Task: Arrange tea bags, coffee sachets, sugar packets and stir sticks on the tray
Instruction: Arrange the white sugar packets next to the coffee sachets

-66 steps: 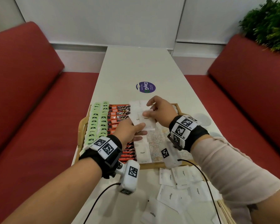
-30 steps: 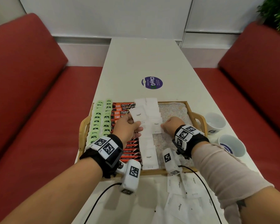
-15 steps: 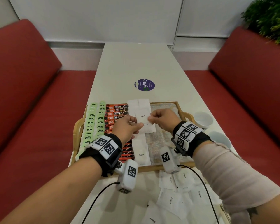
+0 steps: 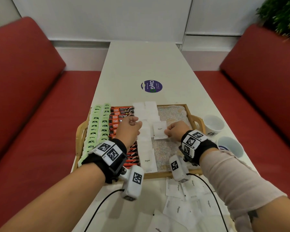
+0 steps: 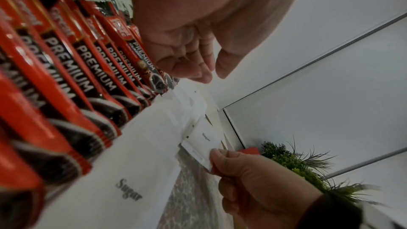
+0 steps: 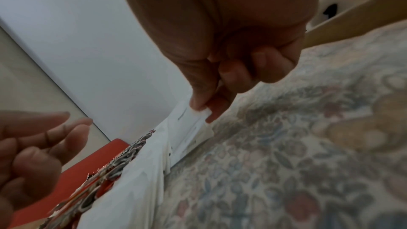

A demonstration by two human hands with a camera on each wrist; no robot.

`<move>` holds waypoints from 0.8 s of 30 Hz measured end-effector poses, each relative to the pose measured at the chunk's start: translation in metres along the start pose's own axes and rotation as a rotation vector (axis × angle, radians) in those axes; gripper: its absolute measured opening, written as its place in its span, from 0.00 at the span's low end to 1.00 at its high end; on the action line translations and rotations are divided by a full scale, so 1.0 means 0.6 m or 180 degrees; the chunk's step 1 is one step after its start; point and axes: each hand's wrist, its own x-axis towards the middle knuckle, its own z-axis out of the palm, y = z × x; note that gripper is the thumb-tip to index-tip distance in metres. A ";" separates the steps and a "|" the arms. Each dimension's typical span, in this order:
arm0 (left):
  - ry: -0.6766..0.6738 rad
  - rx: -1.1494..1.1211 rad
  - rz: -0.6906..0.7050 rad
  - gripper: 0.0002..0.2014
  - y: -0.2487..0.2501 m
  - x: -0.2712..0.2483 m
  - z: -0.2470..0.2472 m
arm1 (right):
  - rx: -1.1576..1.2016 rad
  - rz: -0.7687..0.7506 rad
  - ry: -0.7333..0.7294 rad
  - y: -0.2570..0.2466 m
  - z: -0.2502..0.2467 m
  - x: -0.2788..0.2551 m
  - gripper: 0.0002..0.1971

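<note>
On the wooden tray (image 4: 193, 117), green tea bags (image 4: 97, 126) filled its left edge, with red coffee sachets (image 4: 120, 114) next to them. The left hand (image 4: 128, 129) hung loosely curled over the sachets, holding nothing. Right of it ran a row of white sugar packets (image 4: 145, 141). The right hand (image 4: 176, 131) pinched one more sugar packet (image 4: 159, 130) beside that row. More loose packets (image 4: 182, 201) waited in front of the tray. No stir sticks showed.
</note>
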 end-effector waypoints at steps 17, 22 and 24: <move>-0.0041 0.0029 -0.0083 0.10 0.006 0.002 0.009 | -0.0941 0.0185 -0.0215 -0.026 0.012 0.015 0.15; -0.0095 0.0116 -0.0045 0.09 0.011 -0.017 0.008 | -0.0984 0.0141 -0.0138 -0.023 0.001 -0.005 0.17; -0.0160 0.0176 -0.0036 0.08 0.014 -0.035 0.009 | -0.0881 0.0077 -0.0078 -0.020 -0.013 -0.028 0.17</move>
